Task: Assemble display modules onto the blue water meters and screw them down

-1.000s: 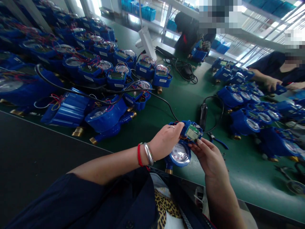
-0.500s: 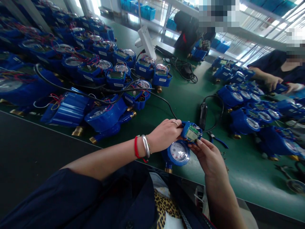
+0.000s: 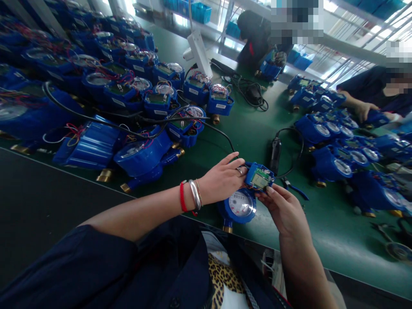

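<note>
The right hand (image 3: 286, 208) pinches the circuit-board case (image 3: 259, 178); the left hand's (image 3: 222, 182) grip I cannot tell. Dial (image 3: 240, 204) digits, white labels (image 3: 220, 106): illegible.

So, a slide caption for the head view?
Left hand and right hand at a blue meter with its circuit board exposed.

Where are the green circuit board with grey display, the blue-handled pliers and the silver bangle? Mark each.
Green circuit board with grey display (image 3: 259, 180): head view, on the display.
Blue-handled pliers (image 3: 298, 189): head view, on a handle.
Silver bangle (image 3: 195, 194): head view, on the band.
</note>
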`<move>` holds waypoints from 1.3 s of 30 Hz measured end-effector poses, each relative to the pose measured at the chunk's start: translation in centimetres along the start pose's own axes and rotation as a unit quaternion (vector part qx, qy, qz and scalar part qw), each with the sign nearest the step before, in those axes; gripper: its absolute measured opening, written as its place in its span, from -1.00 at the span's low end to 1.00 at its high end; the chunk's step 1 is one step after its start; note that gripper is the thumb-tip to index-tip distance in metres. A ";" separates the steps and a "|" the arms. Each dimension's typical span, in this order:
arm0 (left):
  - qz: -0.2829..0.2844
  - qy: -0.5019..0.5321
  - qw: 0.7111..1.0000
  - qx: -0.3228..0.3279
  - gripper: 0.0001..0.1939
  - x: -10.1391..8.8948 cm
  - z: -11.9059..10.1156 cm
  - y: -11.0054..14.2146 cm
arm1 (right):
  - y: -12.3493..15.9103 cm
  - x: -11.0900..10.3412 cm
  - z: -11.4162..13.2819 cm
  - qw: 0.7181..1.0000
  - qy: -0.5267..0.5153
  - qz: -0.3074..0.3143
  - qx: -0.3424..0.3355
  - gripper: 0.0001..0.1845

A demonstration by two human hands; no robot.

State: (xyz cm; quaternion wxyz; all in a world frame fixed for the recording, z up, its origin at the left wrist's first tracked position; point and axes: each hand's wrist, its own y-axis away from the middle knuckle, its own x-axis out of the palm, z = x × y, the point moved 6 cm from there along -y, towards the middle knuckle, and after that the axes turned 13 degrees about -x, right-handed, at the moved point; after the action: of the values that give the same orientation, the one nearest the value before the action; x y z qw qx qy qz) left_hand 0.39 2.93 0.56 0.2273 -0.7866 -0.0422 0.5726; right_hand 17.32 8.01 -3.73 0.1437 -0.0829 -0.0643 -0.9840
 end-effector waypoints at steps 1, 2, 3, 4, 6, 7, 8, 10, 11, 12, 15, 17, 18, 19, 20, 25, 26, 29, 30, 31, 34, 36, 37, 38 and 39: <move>0.006 0.006 1.000 -0.005 -0.78 0.1 0.0 0.0 | 0.0 0.0 0.0 1.000 0.003 0.001 0.001 -0.75; 0.011 0.015 1.000 -0.016 -0.78 0.1 0.2 -0.1 | -0.1 0.0 0.1 1.000 0.006 0.001 0.003 -0.74; 0.016 0.026 0.999 -0.027 -0.78 0.2 0.3 -0.2 | -0.1 0.0 0.2 1.000 0.010 0.000 0.004 -0.74; 0.022 0.039 0.998 -0.039 -0.78 0.2 0.5 -0.2 | -0.2 0.0 0.2 1.000 0.016 0.000 0.005 -0.73; 0.036 0.065 0.996 -0.056 -0.75 0.5 0.8 -0.4 | -0.4 -0.1 0.3 1.000 0.026 0.001 0.003 -0.73; 0.042 0.078 0.994 -0.062 -0.75 0.6 1.0 -0.4 | -0.5 -0.1 0.4 1.000 0.031 0.002 0.000 -0.74; 0.047 0.089 0.993 -0.064 -0.75 0.8 1.1 -0.4 | -0.6 -0.1 0.4 0.999 0.036 0.002 -0.002 -0.74; 0.057 0.102 0.991 -0.063 -0.75 1.2 1.4 -0.4 | -0.7 -0.2 0.4 0.999 0.045 0.004 -0.007 -0.74; 0.060 0.104 0.991 -0.063 -0.74 1.3 1.5 -0.4 | -0.8 -0.1 0.5 0.999 0.049 0.006 -0.009 -0.73; 0.065 0.104 0.990 -0.062 -0.74 1.5 1.6 -0.5 | -0.9 -0.1 0.5 0.999 0.052 0.010 -0.011 -0.72; 0.087 0.099 0.990 -0.055 -0.75 1.6 1.9 -0.6 | -1.0 0.0 0.5 0.998 0.058 0.015 -0.011 -0.71; 0.100 0.095 0.990 -0.037 -0.74 1.5 1.8 -0.6 | -1.1 0.0 0.6 0.998 0.060 0.014 -0.010 -0.71; 0.105 0.093 0.990 -0.026 -0.73 1.3 1.8 -0.5 | -1.1 0.0 0.6 0.998 0.061 0.013 -0.009 -0.71; 0.105 0.091 0.990 -0.016 -0.72 1.2 1.8 -0.5 | -1.1 0.0 0.6 0.998 0.062 0.013 -0.007 -0.71; 0.103 0.088 0.991 -0.007 -0.70 1.1 1.7 -0.4 | -1.1 0.0 0.6 0.998 0.062 0.012 -0.006 -0.71; 0.071 0.074 0.995 0.017 -0.66 0.6 1.7 0.2 | -1.1 0.0 0.6 0.998 0.062 0.008 -0.007 -0.74; 0.065 0.075 0.995 0.018 -0.66 0.6 1.7 0.4 | -1.1 0.1 0.6 0.998 0.062 0.009 -0.007 -0.74; 0.061 0.082 0.995 0.022 -0.65 0.4 1.6 0.6 | -1.1 0.2 0.7 0.998 0.066 0.015 -0.004 -0.73; 0.063 0.085 0.994 0.022 -0.62 0.3 1.6 0.7 | -1.1 0.2 0.7 0.998 0.067 0.016 -0.003 -0.72; 0.064 0.087 0.994 0.021 -0.60 0.3 1.5 0.7 | -1.1 0.2 0.7 0.998 0.068 0.017 -0.002 -0.71; 0.065 0.087 0.994 0.008 -0.59 0.2 1.5 0.7 | -1.1 0.2 0.8 0.997 0.070 0.017 -0.002 -0.71; 0.066 0.086 0.994 -0.005 -0.61 0.3 1.6 0.5 | -1.1 0.2 0.9 0.997 0.073 0.017 -0.005 -0.73; 0.068 0.088 0.994 -0.014 -0.63 0.5 1.7 0.4 | -1.1 0.1 0.9 0.997 0.075 0.016 -0.006 -0.73; 0.075 0.093 0.993 -0.022 -0.65 0.6 1.8 0.2 | -1.2 0.0 0.9 0.997 0.079 0.017 -0.007 -0.73; 0.084 0.101 0.991 -0.029 -0.66 0.9 1.9 0.1 | -1.2 0.0 0.9 0.996 0.082 0.017 -0.007 -0.73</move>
State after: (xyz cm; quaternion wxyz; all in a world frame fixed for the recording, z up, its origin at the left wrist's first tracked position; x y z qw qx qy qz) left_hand -1.05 3.73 -0.68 0.1584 -0.8475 0.0307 0.5056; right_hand 17.11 9.29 -3.01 0.1647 -0.0036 -0.0440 -0.9854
